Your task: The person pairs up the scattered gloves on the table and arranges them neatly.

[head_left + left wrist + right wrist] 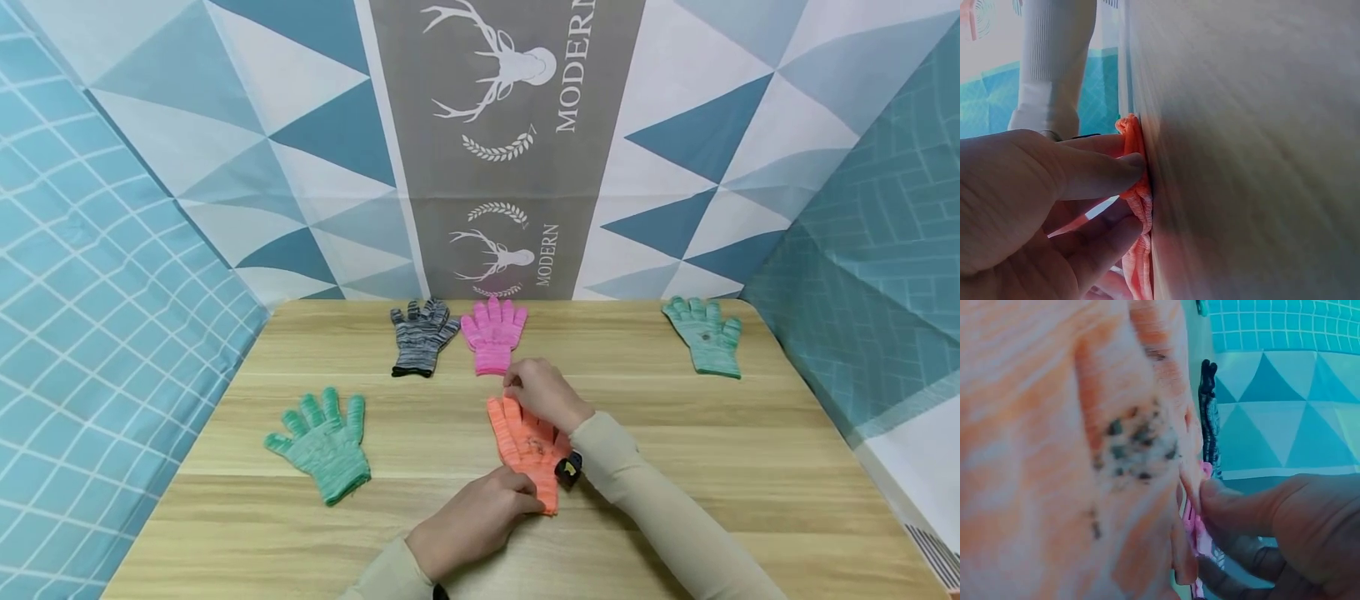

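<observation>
An orange knit glove (528, 450) lies on the wooden table in front of me, fingers pointing away and dark specks on its middle. My left hand (483, 512) pinches the cuff edge at its near end; in the left wrist view the thumb (1113, 175) presses on the orange cuff (1138, 200) close against the tabletop. At the far end, my right hand (546, 392) pinches the tip of a glove finger. The right wrist view shows the speckled orange fabric (1135, 450) up close, with the thumb (1229, 503) at its edge.
Farther back lie a grey-and-black glove (420, 337), a pink glove (493, 333) and, at the right, a green glove (707, 337) with a dark spot. Another green glove (326, 446) is at the left. A patterned cloth wall (510, 183) rises behind the table (750, 467).
</observation>
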`<state>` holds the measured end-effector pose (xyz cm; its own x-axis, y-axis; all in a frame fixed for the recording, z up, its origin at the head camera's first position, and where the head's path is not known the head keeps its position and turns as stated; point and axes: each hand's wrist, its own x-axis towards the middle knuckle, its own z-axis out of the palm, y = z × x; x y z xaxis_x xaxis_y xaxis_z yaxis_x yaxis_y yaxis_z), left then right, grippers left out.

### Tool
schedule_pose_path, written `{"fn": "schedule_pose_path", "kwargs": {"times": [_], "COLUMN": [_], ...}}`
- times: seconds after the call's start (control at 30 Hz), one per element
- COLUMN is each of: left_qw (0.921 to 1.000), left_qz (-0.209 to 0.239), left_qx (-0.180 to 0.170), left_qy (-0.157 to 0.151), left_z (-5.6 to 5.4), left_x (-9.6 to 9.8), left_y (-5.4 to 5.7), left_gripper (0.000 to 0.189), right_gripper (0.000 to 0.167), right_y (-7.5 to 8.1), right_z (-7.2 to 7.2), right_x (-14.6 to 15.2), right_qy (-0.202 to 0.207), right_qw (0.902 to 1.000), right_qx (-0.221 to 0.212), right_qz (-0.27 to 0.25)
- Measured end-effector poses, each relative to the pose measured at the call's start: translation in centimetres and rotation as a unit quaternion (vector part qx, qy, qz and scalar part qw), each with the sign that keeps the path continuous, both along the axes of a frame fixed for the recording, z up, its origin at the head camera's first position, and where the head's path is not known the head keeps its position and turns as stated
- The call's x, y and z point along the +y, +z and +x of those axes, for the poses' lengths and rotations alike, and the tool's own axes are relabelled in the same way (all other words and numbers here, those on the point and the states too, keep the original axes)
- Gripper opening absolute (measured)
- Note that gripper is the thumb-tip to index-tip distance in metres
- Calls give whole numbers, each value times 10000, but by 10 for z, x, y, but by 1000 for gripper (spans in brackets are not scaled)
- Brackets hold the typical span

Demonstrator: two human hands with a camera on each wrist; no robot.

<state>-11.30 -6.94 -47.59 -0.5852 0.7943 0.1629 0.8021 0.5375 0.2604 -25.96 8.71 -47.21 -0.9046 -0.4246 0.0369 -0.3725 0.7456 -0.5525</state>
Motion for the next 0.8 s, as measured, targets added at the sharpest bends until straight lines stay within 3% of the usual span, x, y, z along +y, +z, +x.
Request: {"fn": "schedule_pose_path", "kwargs": {"times": [0.13, 0.33, 0.57, 0.8], "left_qw": [10000, 9998, 10000, 9999], "left_qz": [59, 110, 49, 111], "left_qx": [8, 171, 64, 17], "left_qy": [1, -20, 28, 11], "left_z": [0, 1, 0, -1], "left_x": [0, -1, 0, 1], "left_y": [1, 1, 2, 3], "left_gripper": [19, 17, 17, 17], "right_gripper": [4, 14, 10, 10], "right_y": [-1, 6, 6, 7], "right_z": [-1, -1, 2, 2], "right_x": [1, 11, 22, 25], "right_qy": [28, -244, -342, -443], "right_qw": [9999, 9996, 9990, 9985], "right_qx": [51, 39, -227, -301], "right_qz": [115, -156, 194, -150]}}
